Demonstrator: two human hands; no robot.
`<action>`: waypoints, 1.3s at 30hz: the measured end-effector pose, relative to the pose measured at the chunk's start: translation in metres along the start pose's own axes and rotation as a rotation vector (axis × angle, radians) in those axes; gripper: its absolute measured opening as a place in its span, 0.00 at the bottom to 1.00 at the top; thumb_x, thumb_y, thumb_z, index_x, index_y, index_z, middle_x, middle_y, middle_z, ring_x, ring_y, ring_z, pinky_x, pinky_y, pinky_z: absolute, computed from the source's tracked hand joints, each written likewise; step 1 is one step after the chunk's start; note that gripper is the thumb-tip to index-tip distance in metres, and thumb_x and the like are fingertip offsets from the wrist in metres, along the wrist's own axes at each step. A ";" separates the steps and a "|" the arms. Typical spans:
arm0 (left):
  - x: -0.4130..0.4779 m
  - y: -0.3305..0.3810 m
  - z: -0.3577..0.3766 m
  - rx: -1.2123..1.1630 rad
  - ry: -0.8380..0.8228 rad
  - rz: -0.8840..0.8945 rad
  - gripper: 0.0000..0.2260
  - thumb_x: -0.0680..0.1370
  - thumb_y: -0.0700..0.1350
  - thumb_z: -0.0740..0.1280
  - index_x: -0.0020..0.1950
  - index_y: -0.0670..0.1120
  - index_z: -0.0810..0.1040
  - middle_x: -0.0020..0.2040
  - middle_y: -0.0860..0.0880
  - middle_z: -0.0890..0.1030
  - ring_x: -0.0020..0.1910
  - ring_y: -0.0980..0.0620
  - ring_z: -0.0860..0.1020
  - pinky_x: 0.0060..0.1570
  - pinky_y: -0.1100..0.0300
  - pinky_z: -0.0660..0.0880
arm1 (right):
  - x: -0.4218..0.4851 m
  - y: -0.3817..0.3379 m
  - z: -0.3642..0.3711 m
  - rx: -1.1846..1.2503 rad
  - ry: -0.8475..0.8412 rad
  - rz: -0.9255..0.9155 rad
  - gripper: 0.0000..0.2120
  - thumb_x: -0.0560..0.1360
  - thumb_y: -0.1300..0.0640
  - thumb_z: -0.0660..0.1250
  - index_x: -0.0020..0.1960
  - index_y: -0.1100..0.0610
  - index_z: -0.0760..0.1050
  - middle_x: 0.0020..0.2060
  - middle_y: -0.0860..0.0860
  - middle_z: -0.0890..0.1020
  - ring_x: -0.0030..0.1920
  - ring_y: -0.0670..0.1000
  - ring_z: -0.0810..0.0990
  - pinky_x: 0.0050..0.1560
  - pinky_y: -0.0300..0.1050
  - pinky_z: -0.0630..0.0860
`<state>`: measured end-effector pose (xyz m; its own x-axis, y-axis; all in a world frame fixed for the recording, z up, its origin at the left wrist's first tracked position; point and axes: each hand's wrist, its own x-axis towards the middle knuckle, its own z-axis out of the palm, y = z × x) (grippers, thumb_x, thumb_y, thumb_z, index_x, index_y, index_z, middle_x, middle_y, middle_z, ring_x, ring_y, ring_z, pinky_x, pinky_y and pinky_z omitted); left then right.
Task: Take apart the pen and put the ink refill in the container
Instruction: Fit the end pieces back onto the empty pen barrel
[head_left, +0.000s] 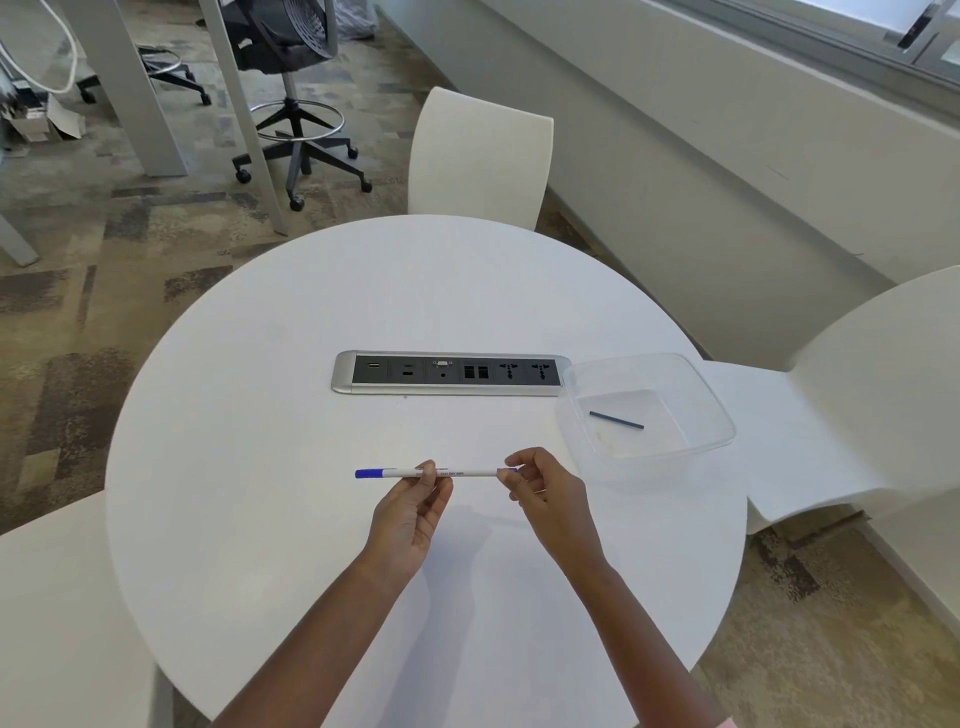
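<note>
L hand (410, 512) pinching pen (467, 472) mid-barrel | R hand (545, 493) fingers clamped on pen's end | above table (260, 415)

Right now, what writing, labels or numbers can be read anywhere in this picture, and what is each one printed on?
Pen, held between the left hand and right hand: a line of small grey print along the white barrel, too blurred to read reliably.
Socket strip in the table: no legible markings.
Container: no label visible.

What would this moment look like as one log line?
left hand: holds pen | right hand: grips end | container: one dark refill
</note>
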<state>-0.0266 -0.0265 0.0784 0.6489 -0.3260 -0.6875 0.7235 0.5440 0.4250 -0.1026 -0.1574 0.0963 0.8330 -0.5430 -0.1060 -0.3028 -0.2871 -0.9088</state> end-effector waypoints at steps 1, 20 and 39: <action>0.000 0.000 0.000 0.003 0.001 0.000 0.05 0.77 0.34 0.64 0.43 0.37 0.77 0.38 0.44 0.79 0.40 0.51 0.78 0.43 0.59 0.81 | 0.000 0.000 0.000 0.000 -0.004 -0.003 0.05 0.73 0.60 0.67 0.41 0.51 0.74 0.35 0.49 0.80 0.35 0.47 0.77 0.37 0.32 0.73; -0.009 -0.015 0.006 0.105 -0.097 -0.011 0.04 0.76 0.36 0.65 0.45 0.38 0.78 0.42 0.43 0.79 0.32 0.54 0.83 0.33 0.65 0.81 | -0.007 -0.001 0.003 -0.003 -0.061 -0.053 0.06 0.71 0.65 0.68 0.47 0.57 0.78 0.40 0.49 0.82 0.40 0.44 0.80 0.42 0.29 0.74; -0.010 -0.012 0.006 0.088 -0.129 0.092 0.05 0.76 0.33 0.63 0.43 0.38 0.78 0.42 0.44 0.79 0.33 0.56 0.83 0.34 0.67 0.80 | -0.011 -0.008 0.009 -0.101 -0.004 -0.131 0.04 0.74 0.63 0.65 0.48 0.58 0.76 0.37 0.55 0.82 0.40 0.53 0.79 0.43 0.45 0.75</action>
<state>-0.0399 -0.0342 0.0836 0.7338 -0.3781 -0.5645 0.6742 0.5077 0.5363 -0.1050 -0.1418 0.1009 0.8702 -0.4926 0.0086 -0.2364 -0.4327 -0.8700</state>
